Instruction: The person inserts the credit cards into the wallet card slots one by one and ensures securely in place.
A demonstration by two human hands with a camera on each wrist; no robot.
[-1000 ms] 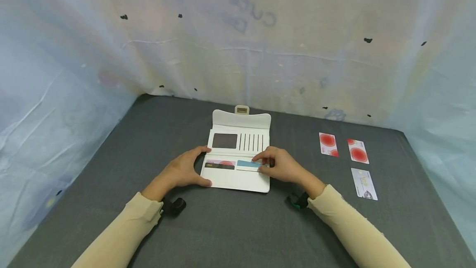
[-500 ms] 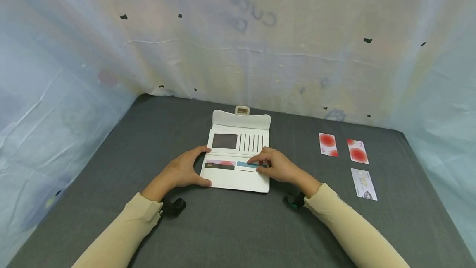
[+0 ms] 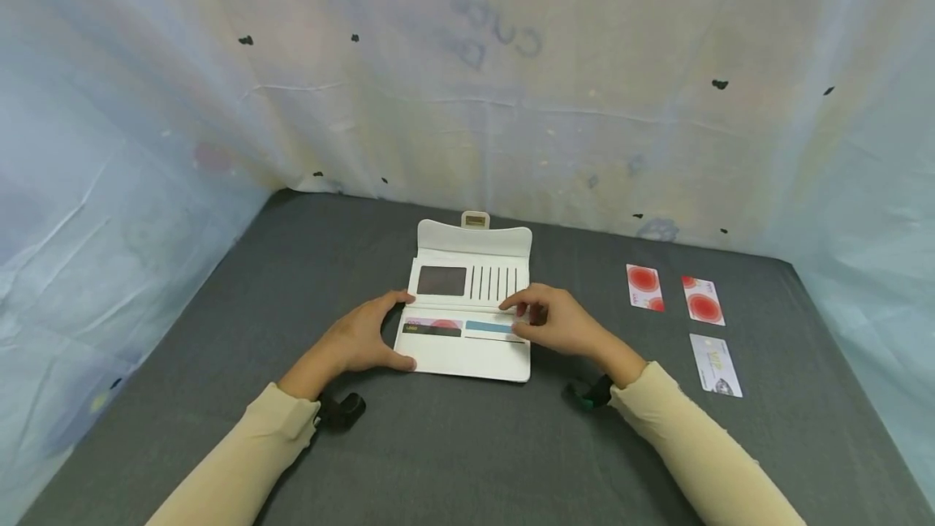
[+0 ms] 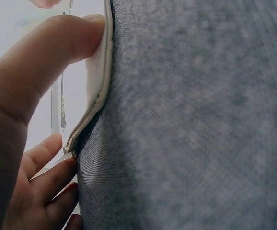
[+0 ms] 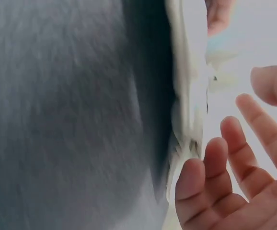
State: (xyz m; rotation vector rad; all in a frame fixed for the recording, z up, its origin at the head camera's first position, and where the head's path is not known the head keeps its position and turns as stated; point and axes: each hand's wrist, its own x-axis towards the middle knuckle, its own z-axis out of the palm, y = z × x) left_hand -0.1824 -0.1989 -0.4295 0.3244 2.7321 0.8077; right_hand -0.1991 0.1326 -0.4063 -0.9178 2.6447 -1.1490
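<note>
A white wallet [image 3: 460, 362] lies unfolded, flap and clasp at the far side. In its near panel's left slot sits a pink card with a dark band [image 3: 433, 329]. The right slot holds a card showing a blue strip [image 3: 478, 326]. My left hand [image 3: 359, 336] rests at the wallet's left end, thumb on the near corner and index fingertip by the fold. My right hand [image 3: 558, 321] hovers over the right end, index finger and thumb apart above the blue-striped card. In the right wrist view, the right hand's fingers [image 5: 258, 129] are spread with nothing between them.
Two red-and-white cards [image 3: 645, 288] [image 3: 704, 301] and a silver VIP card [image 3: 716, 365] lie on the dark grey cloth [image 3: 467, 461] to the right. Pale sheeting [image 3: 467, 104] hangs behind and at both sides.
My right fingers slid left along the blue-striped card, then came off it and drew back right. More of the blue strip shows than half a second ago. The left hand stays put.
</note>
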